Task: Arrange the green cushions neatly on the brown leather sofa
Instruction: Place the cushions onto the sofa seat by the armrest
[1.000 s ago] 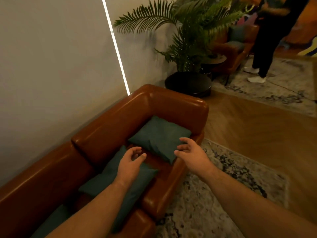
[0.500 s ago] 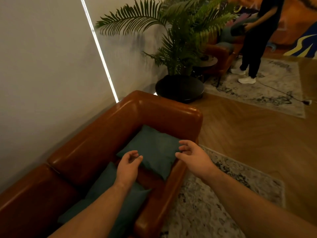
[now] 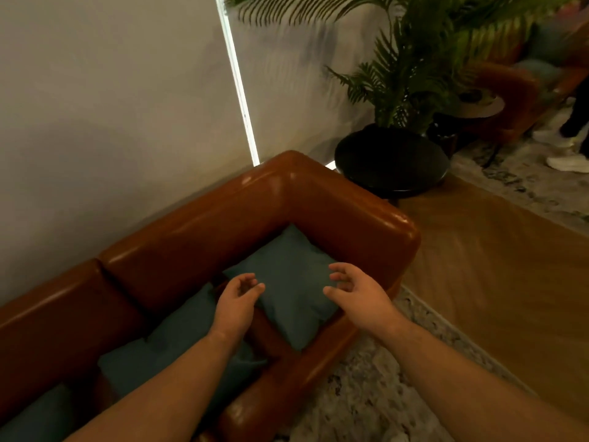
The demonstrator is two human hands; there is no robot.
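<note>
A brown leather sofa [image 3: 223, 231] runs along the wall, its right armrest [image 3: 366, 224] near the plant. One green cushion [image 3: 288, 282] lies flat in the sofa's right corner. A second green cushion [image 3: 178, 339] lies flat to its left, partly under my left forearm. The edge of a third green cushion [image 3: 35, 419] shows at the bottom left. My left hand [image 3: 237, 303] hovers open over the near left edge of the corner cushion. My right hand [image 3: 357, 293] hovers open over its right edge, fingers curled, holding nothing.
A large palm in a round black pot [image 3: 392, 161] stands just beyond the armrest. A patterned rug [image 3: 382, 403] lies before the sofa on wooden flooring [image 3: 497, 266]. Another armchair [image 3: 513, 97] and a person's legs and white shoes [image 3: 567, 161] are at the far right.
Both hands have moved forward and spread over the corner cushion. My view has shifted closer and to the right along the sofa.
</note>
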